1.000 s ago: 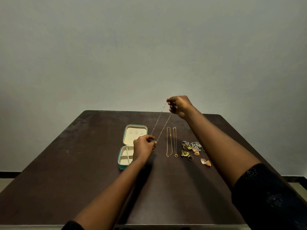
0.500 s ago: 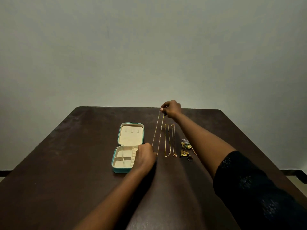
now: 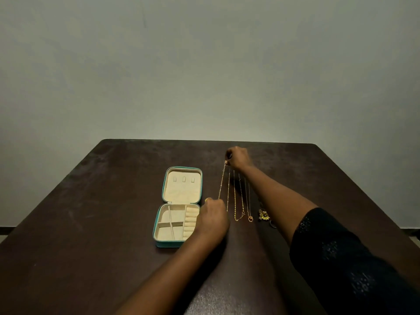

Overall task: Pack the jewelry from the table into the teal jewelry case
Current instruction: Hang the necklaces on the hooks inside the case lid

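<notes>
Pale grey-green wall [image 3: 204,64] rises behind a dark brown tabletop [image 3: 91,223]. The left arm reaches forward from the bottom edge. The left grip [image 3: 212,219] sits just right of the case's near half, knuckles up, fingers curled and pinching the near end of a gold chain [image 3: 221,185]. The right arm, in a dark sleeve [image 3: 341,258], stretches further out. The right grip [image 3: 237,158] is curled with fingertips clamped on the chain's far end.

Between the two grips the chain runs doubled in two thin strands. Its long axis points away from the person, leaning slightly left toward the near end. It lies just right of the case, outside it; whether it touches the tabletop cannot be told.

One teal case [image 3: 168,243] lies open, its lid flat on the far side and its cream divided tray nearer.

Three chains show in all. To the right of the held one lie a second chain [image 3: 234,196] and a thinner one with a ring pendant [image 3: 250,218], both running near to far. Beside them sit one flower-shaped piece [image 3: 263,215] and one ring [image 3: 272,223], partly hidden by the right forearm.
</notes>
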Motion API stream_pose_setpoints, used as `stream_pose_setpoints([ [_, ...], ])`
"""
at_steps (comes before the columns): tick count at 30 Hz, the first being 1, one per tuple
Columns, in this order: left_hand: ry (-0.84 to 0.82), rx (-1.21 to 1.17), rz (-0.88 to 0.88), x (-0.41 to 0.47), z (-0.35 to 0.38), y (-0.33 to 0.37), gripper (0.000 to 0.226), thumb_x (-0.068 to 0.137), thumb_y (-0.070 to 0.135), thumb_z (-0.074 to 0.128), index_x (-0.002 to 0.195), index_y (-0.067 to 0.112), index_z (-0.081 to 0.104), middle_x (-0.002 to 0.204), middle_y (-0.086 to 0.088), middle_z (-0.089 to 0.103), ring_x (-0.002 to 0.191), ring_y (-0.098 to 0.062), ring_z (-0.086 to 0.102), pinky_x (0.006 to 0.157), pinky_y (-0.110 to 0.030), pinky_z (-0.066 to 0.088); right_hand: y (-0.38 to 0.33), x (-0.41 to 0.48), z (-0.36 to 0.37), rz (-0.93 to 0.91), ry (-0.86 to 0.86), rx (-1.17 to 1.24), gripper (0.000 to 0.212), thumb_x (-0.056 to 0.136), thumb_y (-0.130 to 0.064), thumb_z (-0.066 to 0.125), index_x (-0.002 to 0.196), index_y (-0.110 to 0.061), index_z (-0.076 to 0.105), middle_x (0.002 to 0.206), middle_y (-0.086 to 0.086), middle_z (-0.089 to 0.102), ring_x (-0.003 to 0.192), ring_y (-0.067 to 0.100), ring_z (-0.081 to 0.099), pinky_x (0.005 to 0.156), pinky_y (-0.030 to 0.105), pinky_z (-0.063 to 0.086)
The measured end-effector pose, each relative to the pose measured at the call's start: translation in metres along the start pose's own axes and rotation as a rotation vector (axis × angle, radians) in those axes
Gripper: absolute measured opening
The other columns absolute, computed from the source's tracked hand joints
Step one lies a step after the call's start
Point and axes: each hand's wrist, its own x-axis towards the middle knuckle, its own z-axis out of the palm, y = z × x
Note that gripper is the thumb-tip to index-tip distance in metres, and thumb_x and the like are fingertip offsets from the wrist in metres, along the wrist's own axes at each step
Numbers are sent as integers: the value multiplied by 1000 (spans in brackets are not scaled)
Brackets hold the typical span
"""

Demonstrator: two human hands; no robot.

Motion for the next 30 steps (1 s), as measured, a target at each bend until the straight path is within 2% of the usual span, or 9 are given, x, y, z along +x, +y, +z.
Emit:
stream_pose_setpoints([
  [9,34,140,121,-1,3,7,29,91,-3,42,116,-3,59,121,-17,48,108,-32,54,87,-37,48,9,5,13,-33,-26,-95,16,84,-5,64,92,-14,74,107,16,66,99,36,62,85,43,54],
  [17,-7,183,128,-5,-5,10,24,94,4,45,114,0,58,116,-17,57,108,-33,58,85,-38,49,9,7,13,-32,-75,-109,20,78,-9,72,98,-12,73,104,17,69,96,34,65,86,43,55],
  [24,-29,196,101,-9,-11,12,24,95,7,45,115,4,57,115,-17,59,108,-35,59,83,-39,50,5,3,14,-44,-81,-131,23,84,-6,58,104,-5,70,105,22,68,98,39,64,84,46,54],
  [30,5,162,124,-12,-19,12,23,95,11,44,113,3,57,114,-19,59,105,-36,59,81,-39,48,1,-8,9,-54,-81,-135,23,87,-7,59,108,-8,68,112,20,66,104,36,62,89,44,52],
])
